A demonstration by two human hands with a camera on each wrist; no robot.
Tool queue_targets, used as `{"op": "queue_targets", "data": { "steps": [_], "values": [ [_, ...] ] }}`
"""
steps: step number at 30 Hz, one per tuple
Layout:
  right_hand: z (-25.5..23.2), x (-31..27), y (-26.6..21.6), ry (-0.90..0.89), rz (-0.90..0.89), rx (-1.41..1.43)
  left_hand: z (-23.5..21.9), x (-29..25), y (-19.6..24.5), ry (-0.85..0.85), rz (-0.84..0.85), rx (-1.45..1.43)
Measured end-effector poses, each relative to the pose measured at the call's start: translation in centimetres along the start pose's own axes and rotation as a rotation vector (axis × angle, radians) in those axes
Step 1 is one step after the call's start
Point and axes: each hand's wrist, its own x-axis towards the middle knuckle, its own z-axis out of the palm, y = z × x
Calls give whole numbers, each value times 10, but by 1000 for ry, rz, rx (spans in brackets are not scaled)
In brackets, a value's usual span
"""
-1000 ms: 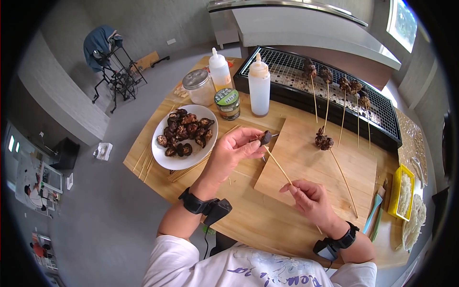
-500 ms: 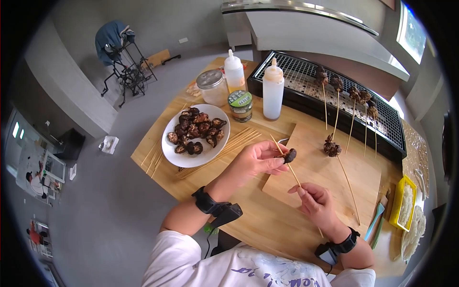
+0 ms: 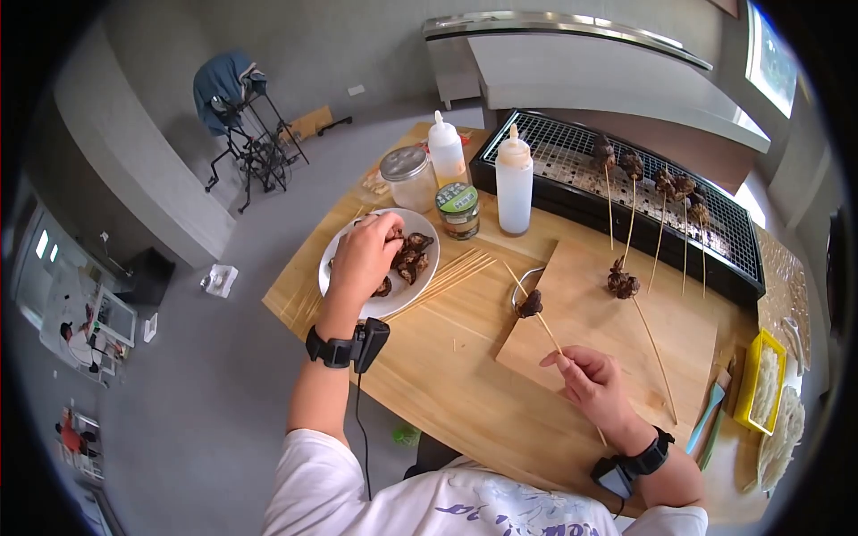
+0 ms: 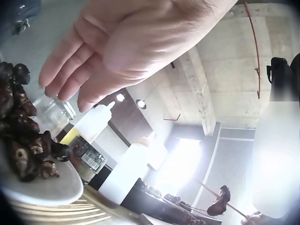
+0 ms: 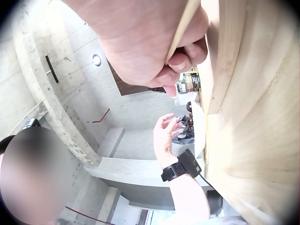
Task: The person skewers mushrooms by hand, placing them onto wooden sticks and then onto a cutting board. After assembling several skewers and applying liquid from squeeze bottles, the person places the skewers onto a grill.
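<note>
My left hand (image 3: 360,261) is over the white plate (image 3: 393,302) of dark mushrooms (image 3: 414,256). In the left wrist view, the hand (image 4: 136,42) has its fingers loosely extended beside the mushrooms (image 4: 21,124), with nothing visible between them; the head view hides part of the fingertips. Near the cutting board's left edge, my right hand (image 3: 594,389) pinches a thin wooden skewer (image 3: 549,332). One dark mushroom (image 3: 529,305) is threaded on it, below the pointed tip. The right wrist view shows the skewer (image 5: 183,26) running along the right hand (image 5: 150,42).
Bare skewers (image 3: 451,277) lie right of the plate. Behind are a lidded jar (image 3: 408,179), a green-labelled jar (image 3: 458,212) and two squeeze bottles (image 3: 515,192). A loaded skewer (image 3: 655,348) lies on the board (image 3: 572,268); several more rest on the grill (image 3: 572,201). Brushes (image 3: 710,406) and a yellow tray (image 3: 760,384) are right.
My left hand has let go of the mushroom, now on the skewer, and moved left to the plate. My right hand still grips the skewer in about the same place.
</note>
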Motion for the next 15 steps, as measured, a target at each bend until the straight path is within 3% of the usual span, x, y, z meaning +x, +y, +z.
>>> {"op": "queue_targets", "data": {
  "steps": [3,7,8,12,15],
  "values": [
    [-1,2,4,-24,-5,12,16,2,-10,-34,138,121],
    [0,2,7,-14,-64,-69,27,5,-5,-118,200,128],
    [-1,3,7,-16,-67,-74,34,7,-9,-71,224,192],
    [-2,2,5,-30,-25,-52,34,9,-12,-20,221,206],
    [-3,3,4,-39,-8,-25,22,8,-7,77,22,-135]
  ]
}}
